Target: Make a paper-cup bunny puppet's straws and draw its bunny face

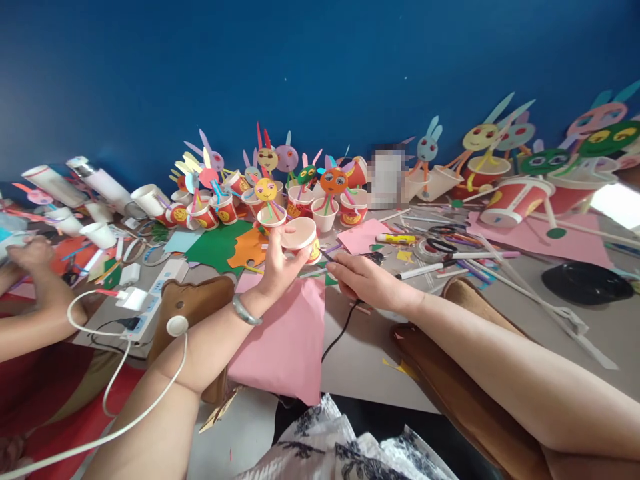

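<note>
While left hand (281,261) grips paper cup (301,235), right hand (364,277) clasps dark tool (326,255) (probably corded).

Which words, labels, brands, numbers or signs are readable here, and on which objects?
No text can be read with certainty.
Paper cup in the left hand: yellow emblem, too small.
Tipped red-and-white cup: printed side, too blurred.
Yellow tube: markings, too small.

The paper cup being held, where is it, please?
In the head view, the paper cup is near the centre, in the left hand, with the right hand to its right.
</note>
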The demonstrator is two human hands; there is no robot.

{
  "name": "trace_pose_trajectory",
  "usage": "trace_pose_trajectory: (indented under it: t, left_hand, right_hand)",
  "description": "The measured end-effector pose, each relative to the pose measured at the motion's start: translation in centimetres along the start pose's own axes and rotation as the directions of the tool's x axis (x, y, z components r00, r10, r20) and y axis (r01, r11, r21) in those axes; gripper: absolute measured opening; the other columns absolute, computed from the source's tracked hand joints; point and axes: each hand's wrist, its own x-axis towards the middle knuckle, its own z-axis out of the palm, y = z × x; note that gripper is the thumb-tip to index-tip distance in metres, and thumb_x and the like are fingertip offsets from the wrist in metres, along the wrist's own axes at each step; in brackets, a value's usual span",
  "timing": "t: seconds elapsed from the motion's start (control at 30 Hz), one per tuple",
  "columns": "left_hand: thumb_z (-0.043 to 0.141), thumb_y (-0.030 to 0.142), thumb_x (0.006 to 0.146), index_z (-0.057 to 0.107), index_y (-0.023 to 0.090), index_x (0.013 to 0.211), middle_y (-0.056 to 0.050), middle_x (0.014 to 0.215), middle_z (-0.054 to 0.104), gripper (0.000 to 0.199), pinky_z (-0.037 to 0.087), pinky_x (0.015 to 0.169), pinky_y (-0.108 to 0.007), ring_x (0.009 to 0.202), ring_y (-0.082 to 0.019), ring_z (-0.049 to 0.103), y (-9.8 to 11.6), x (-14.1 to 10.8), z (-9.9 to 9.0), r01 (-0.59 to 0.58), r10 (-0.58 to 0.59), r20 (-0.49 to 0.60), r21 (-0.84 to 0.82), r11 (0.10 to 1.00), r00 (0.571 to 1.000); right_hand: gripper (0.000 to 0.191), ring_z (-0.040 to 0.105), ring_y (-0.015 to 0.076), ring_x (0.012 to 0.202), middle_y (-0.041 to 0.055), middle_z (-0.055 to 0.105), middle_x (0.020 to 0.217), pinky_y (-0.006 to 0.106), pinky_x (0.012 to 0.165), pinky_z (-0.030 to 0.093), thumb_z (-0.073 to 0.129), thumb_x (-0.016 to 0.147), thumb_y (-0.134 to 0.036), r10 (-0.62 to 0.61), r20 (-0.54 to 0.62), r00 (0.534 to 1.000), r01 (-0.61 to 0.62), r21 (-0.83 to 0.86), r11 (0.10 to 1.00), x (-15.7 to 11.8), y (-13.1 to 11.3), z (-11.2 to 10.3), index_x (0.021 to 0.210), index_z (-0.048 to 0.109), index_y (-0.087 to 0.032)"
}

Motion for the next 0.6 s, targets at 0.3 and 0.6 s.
trace_pose_trajectory:
  t: [0.3,0.6]
  left_hand:
    - [0.060,0.033,0.090,0.050,0.023,0.116,-0.008,0.113,0.066,0.030,0.056,0.086,-0.033,0.100,-0.019,0.067,-0.52,0.18,0.07,0.252,-0.258,-0.003,-0.203,0.946,0.966]
    - [0.072,0.049,0.082,0.055,0.023,0.108,-0.006,0.113,0.068,0.040,0.051,0.097,-0.038,0.109,-0.022,0.065,0.01,0.46,0.19,0.300,-0.300,0.071,-0.435,0.849,0.951]
  right_hand:
    - [0.039,0.039,0.0084,0.044,-0.0070,0.048,0.049,0.025,0.048,0.033,0.043,0.098,-0.053,-0.009,-0.165,0.986,0.017,0.049,0.999,0.03,-0.42,-0.34,0.073,0.038,-0.024]
    - [0.040,0.040,0.0083,0.043,-0.0065,0.049,0.047,0.025,0.047,0.033,0.045,0.098,-0.053,-0.035,-0.189,0.981,0.046,0.053,0.997,0.17,-0.11,-0.13,0.071,0.038,-0.024]
